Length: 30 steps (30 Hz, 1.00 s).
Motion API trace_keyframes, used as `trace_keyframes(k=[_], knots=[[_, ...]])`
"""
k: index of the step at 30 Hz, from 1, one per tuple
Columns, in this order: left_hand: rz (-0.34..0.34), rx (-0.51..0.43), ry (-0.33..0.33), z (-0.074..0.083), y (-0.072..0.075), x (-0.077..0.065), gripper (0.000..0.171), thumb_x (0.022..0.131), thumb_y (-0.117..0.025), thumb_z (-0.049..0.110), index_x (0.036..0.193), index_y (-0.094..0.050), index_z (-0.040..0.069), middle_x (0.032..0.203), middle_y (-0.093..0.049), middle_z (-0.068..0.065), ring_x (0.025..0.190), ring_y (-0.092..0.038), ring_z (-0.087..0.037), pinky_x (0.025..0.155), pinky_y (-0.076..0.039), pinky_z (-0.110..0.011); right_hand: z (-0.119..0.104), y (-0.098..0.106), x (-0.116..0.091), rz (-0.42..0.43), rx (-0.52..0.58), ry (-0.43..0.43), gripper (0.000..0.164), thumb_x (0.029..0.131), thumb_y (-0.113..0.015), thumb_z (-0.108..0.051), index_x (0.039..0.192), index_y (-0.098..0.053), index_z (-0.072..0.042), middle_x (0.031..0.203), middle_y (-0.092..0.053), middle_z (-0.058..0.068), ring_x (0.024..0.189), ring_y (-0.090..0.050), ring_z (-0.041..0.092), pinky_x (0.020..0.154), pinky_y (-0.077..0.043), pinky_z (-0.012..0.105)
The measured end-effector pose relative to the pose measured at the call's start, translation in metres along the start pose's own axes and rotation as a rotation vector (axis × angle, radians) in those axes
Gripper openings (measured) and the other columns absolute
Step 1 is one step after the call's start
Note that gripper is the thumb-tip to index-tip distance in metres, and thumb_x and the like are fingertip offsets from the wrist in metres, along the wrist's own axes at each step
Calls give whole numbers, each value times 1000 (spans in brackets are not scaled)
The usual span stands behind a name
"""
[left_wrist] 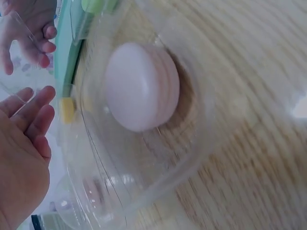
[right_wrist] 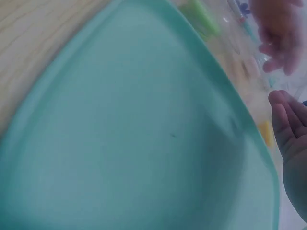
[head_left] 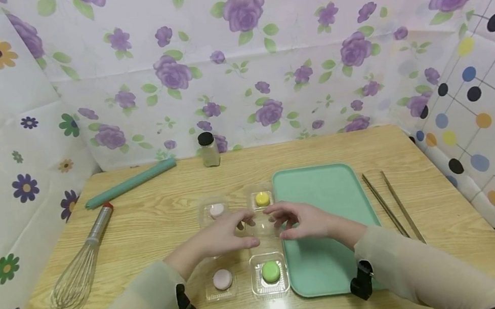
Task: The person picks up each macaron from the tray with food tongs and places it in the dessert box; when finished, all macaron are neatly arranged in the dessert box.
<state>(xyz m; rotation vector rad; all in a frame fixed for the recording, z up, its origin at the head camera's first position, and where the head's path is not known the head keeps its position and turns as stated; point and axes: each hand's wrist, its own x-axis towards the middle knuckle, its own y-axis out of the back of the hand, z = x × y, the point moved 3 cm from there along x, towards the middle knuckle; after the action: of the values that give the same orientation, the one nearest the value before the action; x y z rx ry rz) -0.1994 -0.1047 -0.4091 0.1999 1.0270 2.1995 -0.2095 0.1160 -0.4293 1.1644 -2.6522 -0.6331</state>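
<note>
My left hand and right hand face each other over the middle of the table. Between their curled fingers is a clear plastic container, hard to make out; its thin edges cross both hands' fingers in the left wrist view. Just beyond it sits a yellow macaron in clear packaging. A green macaron lies in a clear box nearer me. To the left are two pale pink macarons, a near one and a far one, each in clear plastic. The near one fills the left wrist view.
A mint-green tray lies under my right forearm. Metal chopsticks are to its right. At left are a whisk and a green rolled item. A black-capped jar stands by the flowered back cloth.
</note>
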Motion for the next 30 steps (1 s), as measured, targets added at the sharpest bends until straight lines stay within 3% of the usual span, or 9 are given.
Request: trace_keyframes(k=[7,14,22,26,30], knots=[[45,19,-16,4,1,-1,72,81,-67,45,137,-43,7,121,-56,-4,106,-50,-21,87,-43,-39,-9,3,-3,-1,-102,40,61,84,-68,-21,139,-42,-18,122,-57,7,110,-55,23,88,-47,36],[68,85,-37,6,-2,-1,72,79,-70,45,136,-44,8,121,-55,-2,113,-47,-21,93,-40,-40,-8,0,-5,22,-181,53,65,82,-72,-29,139,-43,-16,126,-55,3,108,-55,19,87,-47,32],[41,116,-45,11,-4,-6,73,79,-69,47,136,-45,10,134,-45,-7,117,-46,-25,95,-40,-44,-10,-4,-10,27,-323,82,65,79,-74,-34,135,-48,-13,118,-58,-5,101,-58,13,84,-48,29],[17,166,-44,13,-8,-9,72,77,-69,51,134,-48,12,134,-45,-5,115,-48,-23,92,-42,-42,-12,-8,-13,11,-401,127,63,78,-74,-34,132,-50,-11,113,-61,-4,97,-60,13,82,-49,27],[35,231,-58,14,-9,-11,71,73,-71,51,130,-53,12,128,-49,-2,115,-47,-19,93,-41,-39,-15,-11,-15,4,-418,149,64,77,-75,-36,130,-51,-10,115,-61,-2,98,-60,14,83,-48,28]])
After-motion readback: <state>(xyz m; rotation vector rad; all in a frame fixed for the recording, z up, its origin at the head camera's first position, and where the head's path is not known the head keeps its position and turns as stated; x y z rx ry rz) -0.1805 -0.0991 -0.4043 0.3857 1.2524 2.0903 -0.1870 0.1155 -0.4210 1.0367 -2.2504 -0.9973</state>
